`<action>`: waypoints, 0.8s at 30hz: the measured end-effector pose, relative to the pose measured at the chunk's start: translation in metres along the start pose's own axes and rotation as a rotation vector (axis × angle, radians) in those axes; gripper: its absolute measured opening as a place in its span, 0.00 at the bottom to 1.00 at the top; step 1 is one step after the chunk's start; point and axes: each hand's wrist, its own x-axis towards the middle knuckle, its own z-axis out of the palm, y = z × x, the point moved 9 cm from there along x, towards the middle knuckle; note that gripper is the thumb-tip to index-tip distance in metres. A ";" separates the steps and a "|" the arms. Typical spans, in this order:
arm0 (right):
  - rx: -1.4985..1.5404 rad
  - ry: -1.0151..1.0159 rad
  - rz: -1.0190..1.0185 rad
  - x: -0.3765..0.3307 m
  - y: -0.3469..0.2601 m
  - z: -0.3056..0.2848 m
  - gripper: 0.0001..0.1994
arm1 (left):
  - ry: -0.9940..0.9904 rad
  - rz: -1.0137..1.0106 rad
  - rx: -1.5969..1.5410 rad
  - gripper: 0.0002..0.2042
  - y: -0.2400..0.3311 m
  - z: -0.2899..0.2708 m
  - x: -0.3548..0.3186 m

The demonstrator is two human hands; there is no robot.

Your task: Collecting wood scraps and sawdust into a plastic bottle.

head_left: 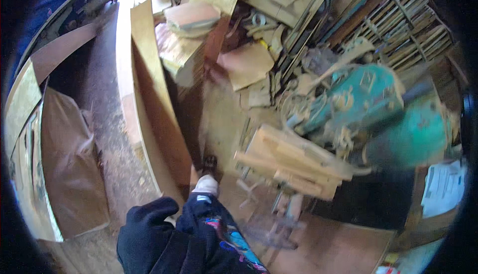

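Note:
Dark sleeve-like cloth (149,224) fills the lower left middle, beside dark clothing with a bright print (224,234). A small pale patch next to the cloth could be skin, but I cannot tell. No fingers of either hand can be made out. Just beyond my clothes a white sock (206,186) leads to a dark shoe or sandal (210,163) on the floor. Long curved-looking plywood boards (149,79) rise close to my left, their lower ends near my sleeve. To the right, several light wooden pieces (294,162) lie on a stand; motion blurs them.
A dusty green machine (353,94) and a rounded green body (413,134) stand at right. Stacked wood panels (191,17) and offcuts crowd the far side. A brown sheet (72,169) lies at left, a flat panel (333,246) lower right, slatted wood (398,25) far right.

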 end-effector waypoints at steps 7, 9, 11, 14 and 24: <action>-0.040 -0.011 -0.136 0.117 -0.145 0.092 0.10 | 0.055 -0.134 0.764 0.23 -0.013 0.087 0.184; -0.030 0.000 -0.153 0.136 -0.135 0.086 0.11 | 0.085 -0.189 1.008 0.22 -0.004 0.127 0.205; -0.006 0.001 -0.156 0.147 -0.120 0.095 0.11 | 0.128 -0.239 1.270 0.22 0.017 0.161 0.213; 0.022 0.016 -0.179 0.165 -0.106 0.106 0.11 | 0.178 -0.316 1.647 0.21 0.037 0.209 0.235; 0.026 0.125 -0.313 0.243 -0.150 0.219 0.11 | -0.104 -0.723 2.151 0.23 0.114 0.201 0.369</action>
